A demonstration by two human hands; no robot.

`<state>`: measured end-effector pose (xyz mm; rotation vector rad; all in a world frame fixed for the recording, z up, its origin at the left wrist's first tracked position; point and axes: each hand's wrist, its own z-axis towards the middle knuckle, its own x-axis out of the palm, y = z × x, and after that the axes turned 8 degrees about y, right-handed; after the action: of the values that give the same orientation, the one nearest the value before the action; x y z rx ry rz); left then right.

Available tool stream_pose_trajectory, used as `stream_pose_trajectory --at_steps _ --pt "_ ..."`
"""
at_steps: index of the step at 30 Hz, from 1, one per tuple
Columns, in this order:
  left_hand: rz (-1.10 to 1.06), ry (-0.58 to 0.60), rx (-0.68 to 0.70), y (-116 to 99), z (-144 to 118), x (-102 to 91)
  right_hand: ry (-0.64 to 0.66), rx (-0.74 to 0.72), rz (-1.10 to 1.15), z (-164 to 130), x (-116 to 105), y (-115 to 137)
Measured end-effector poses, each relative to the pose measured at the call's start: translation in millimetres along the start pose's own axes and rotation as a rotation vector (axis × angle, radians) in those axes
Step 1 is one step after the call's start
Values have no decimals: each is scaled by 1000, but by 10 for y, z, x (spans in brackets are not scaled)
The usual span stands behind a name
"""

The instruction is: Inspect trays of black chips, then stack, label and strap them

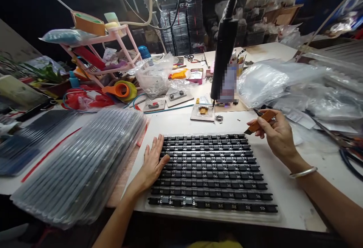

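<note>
White surface runs across the whole view, cluttered at the back and sides.

Stack of clear trays sits left of centre, tilted, its near end overhanging the surface edge. Rows of dark parts show through the plastic.

Tray of black components lies flat directly in front of me, filled with dark horizontal rows, its near edge close to the surface edge.

Heap of clear plastic bags to the right rear, well apart from the tray.

Black tool column stands upright behind the tray, its tip over small wooden jig boards.

Pink rack at the left rear, with a roll of tape on top.

My left hand is open, palm down, fingers spread, resting on the left edge of the tray of black components; the thumb lies over the rows.

My right hand is closed around a brown-handled tool, held above the surface just beyond the tray's right rear corner, dark tip pointing left. Silver bangle on that wrist.
</note>
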<state>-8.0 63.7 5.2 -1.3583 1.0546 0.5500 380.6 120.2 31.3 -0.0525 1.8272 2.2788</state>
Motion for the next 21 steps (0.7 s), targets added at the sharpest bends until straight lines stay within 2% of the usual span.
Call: stream_pose_trajectory --at_steps 3,7,11,16,21 --pt "-102 -35 -7 14 -24 1 -26 -13 -60 -6 -3 -20" --pt "-395 -199 -47 21 -29 47 -56 -56 -117 10 -6 -107" --pt "-616 -270 -28 -12 -30 58 -65 -90 -154 22 9 -166" --pt "-636 -343 -46 -20 -51 36 -69 -101 -180 7 31 -184" --pt "-612 -357 -64 -25 -62 11 -83 -91 -207 4 69 -109"
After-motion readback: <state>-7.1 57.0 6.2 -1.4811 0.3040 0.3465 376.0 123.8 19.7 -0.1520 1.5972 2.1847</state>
